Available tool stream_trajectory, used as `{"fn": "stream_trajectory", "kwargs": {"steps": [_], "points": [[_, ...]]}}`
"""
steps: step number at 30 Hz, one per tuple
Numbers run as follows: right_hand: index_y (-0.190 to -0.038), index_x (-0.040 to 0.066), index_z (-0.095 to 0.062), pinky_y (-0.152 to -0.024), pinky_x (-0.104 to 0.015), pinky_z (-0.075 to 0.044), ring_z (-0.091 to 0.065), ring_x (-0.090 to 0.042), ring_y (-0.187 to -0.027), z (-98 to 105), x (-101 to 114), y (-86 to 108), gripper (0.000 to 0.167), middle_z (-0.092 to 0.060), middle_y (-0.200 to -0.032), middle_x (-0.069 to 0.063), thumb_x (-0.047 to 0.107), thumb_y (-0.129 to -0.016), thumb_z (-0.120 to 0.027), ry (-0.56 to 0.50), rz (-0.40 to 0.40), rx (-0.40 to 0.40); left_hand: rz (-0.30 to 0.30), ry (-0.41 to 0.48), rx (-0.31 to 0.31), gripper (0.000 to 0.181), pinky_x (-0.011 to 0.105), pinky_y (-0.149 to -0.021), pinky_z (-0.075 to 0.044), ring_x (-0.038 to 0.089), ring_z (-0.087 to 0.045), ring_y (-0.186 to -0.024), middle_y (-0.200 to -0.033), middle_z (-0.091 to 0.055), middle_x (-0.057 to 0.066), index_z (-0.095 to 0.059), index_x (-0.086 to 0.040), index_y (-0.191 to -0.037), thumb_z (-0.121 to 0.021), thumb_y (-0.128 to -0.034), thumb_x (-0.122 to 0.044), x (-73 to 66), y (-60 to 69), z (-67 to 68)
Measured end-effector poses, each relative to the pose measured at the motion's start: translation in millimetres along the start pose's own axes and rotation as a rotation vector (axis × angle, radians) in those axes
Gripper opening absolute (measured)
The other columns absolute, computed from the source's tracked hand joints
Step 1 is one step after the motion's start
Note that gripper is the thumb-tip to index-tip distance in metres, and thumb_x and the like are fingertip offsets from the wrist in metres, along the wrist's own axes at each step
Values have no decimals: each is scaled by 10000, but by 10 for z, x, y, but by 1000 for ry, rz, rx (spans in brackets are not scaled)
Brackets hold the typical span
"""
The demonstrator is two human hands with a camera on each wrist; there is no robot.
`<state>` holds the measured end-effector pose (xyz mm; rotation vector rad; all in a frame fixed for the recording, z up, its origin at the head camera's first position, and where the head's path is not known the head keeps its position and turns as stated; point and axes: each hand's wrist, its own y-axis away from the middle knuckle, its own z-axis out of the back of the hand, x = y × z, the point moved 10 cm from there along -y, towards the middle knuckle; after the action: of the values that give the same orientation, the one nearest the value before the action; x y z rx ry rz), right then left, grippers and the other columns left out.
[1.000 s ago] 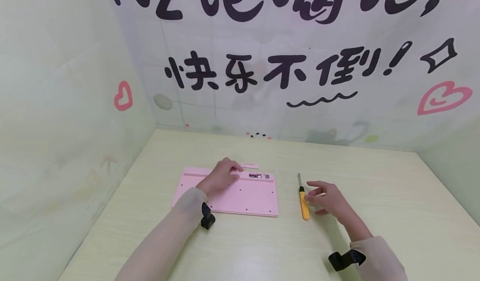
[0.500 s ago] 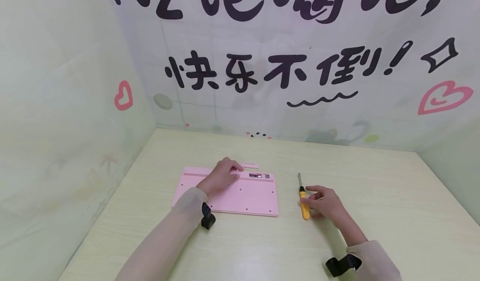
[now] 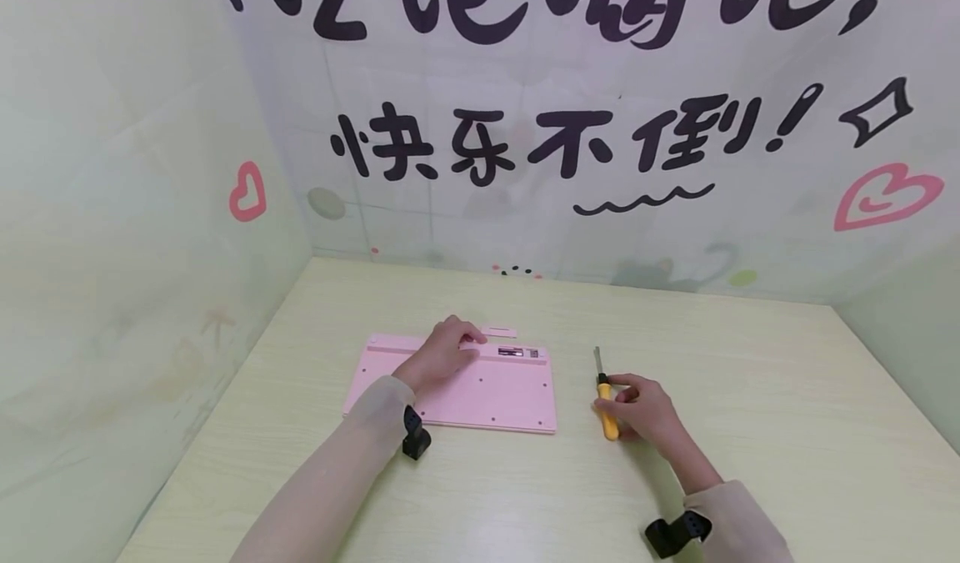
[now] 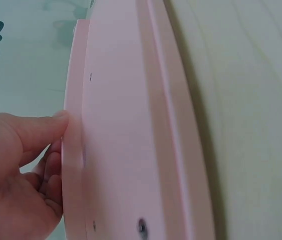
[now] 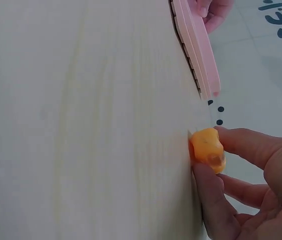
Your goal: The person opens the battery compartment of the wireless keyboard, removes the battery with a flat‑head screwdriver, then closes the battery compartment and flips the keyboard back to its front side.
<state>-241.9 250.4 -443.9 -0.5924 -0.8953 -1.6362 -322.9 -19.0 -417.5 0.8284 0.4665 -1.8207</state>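
Observation:
A pink keyboard (image 3: 495, 392) lies face down on the table, small screw holes dotting its underside. My left hand (image 3: 444, 348) grips its far edge; in the left wrist view the thumb rests on the raised rim and the other fingers curl against the outer side. To the right of that hand, the battery compartment (image 3: 511, 352) is uncovered. A small pink cover (image 3: 501, 332) lies just beyond the keyboard. My right hand (image 3: 647, 409) pinches the yellow handle of a screwdriver (image 3: 608, 421) between thumb and fingers; its metal shaft points away from me.
The pale wood-look table (image 3: 787, 396) meets a printed fabric backdrop (image 3: 562, 238) at the back, with more fabric on the left and right sides. Black camera mounts (image 3: 415, 434) sit on both wrists.
My right hand has moved left onto the screwdriver and now pinches its handle. The left hand and the keyboard have stayed in place.

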Motion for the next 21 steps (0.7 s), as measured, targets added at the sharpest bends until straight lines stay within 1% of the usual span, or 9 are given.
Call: {"fn": "stream_trajectory", "kwargs": {"steps": [6,21], "points": [[-1247,-22,-510,-505,-308,-498,-500,-186,-648,-14,13,-17,555,-507,-866,-105,181,-780,-730,25,13,-18,-7,1,2,201,341,-862,-391,194,-440,-935,-995,-483,36,-650,-101,-1059,-580,-882,-35,9,-11,-2],[-1202,-57,-525,-487,-297,-487,-499,-185,-667,-21,76,-31,498,-513,-861,-94,99,-764,-704,24,22,-17,-16,0,-2,198,336,-860,-391,194,-445,-932,-990,-494,37,-650,-93,-1054,-584,-879,-28,-2,-5,8]]}}
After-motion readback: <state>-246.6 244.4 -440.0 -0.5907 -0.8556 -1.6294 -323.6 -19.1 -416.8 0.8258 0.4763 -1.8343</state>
